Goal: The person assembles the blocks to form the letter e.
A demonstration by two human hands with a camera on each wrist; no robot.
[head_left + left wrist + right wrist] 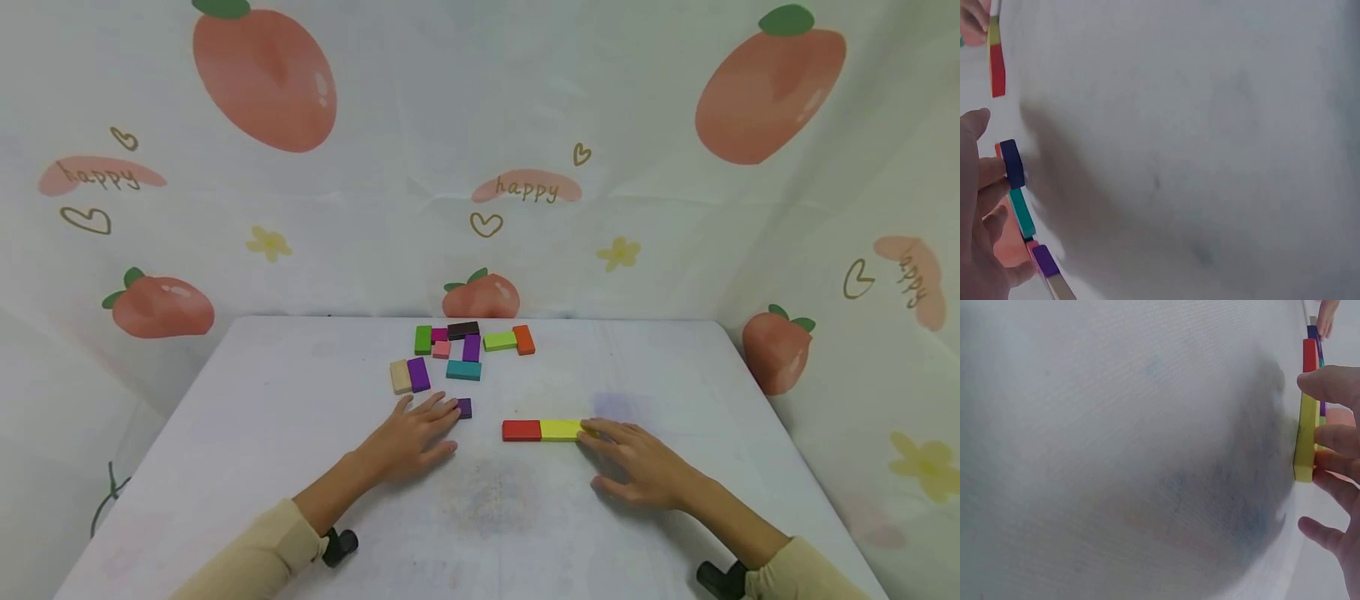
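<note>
Red block [521,431] and yellow block [560,430] lie end to end on the worktop [660,375], well in from its side edges, a gap leftward to the indigo block [466,408]. Right hand [637,468], fingers spread, touches the yellow block; left hand [408,440], fingers spread, touches indigo. 10 other blocks [463,371] sit nearer the far edge.

Your left hand [411,442] reaches over the white bench [300,392], fingertips at a small dark purple block [466,408]. Your right hand [641,465] touches the right end of a yellow block [560,430], set end to end with a red block [521,431]. Beyond lie more coloured blocks [464,370], before a fruit-printed cloth [405,233].
</note>
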